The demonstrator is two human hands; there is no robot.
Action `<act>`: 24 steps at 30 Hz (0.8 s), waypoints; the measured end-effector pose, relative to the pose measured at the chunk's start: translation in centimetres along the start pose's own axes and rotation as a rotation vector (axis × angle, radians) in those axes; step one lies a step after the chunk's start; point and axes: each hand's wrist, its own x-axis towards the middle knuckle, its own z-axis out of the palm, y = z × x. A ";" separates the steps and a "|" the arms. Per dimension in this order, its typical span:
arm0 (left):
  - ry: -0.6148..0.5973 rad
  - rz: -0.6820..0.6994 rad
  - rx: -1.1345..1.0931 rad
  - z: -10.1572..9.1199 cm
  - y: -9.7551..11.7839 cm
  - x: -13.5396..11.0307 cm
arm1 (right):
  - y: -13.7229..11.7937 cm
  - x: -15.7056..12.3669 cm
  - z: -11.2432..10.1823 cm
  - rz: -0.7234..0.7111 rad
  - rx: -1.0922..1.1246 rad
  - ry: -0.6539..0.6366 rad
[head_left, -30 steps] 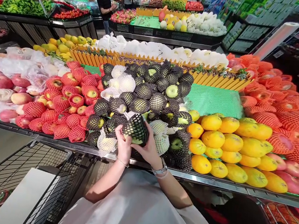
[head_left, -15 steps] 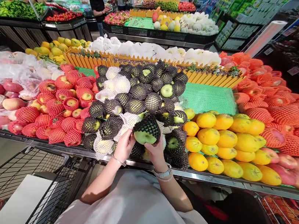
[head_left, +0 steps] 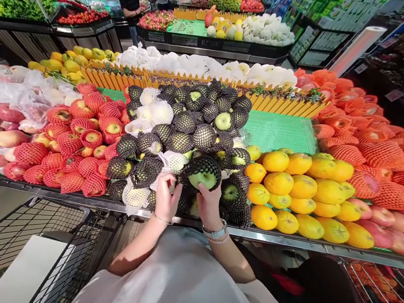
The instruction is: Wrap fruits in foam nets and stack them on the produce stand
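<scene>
A green apple (head_left: 203, 179) in a black foam net sits in my right hand (head_left: 209, 207), the thumb lying across its front and the other fingers mostly hidden behind it. Just left of the apple is my left hand (head_left: 167, 201), fingers loosely bent and thumb apart from them, with nothing visible in it. Beneath and beyond both hands is a heap of green apples in black nets (head_left: 181, 142). Some fruit among them wears white nets (head_left: 137, 195).
Red-netted apples (head_left: 70, 143) lie to the left, and yellow oblong fruit (head_left: 304, 187) to the right. Orange-netted fruit (head_left: 386, 147) is piled farther right. A low yellow fence (head_left: 287, 106) runs behind. A metal cart (head_left: 76, 214) stands at the lower left.
My left hand has come away from the apple and its fingers have loosened. The right hand keeps the apple, now turned and slightly more to the right. The view has shifted slightly.
</scene>
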 end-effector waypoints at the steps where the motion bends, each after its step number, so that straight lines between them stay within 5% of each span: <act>1: -0.020 0.018 0.016 0.1 0.1 -0.1 | 0.3 -0.1 -0.1 -0.006 0.001 0.015; 11: -0.104 0.143 0.107 -0.2 0.9 0.4 | 1.1 -0.3 -0.2 0.002 -0.053 -0.037; 17: -0.183 0.236 0.032 -1.0 1.2 0.4 | 1.5 0.3 -0.8 -0.234 -0.364 -0.021; 24: -0.069 0.103 -0.118 -0.4 0.0 -0.8 | 0.9 1.0 -0.7 -0.326 -0.545 -0.075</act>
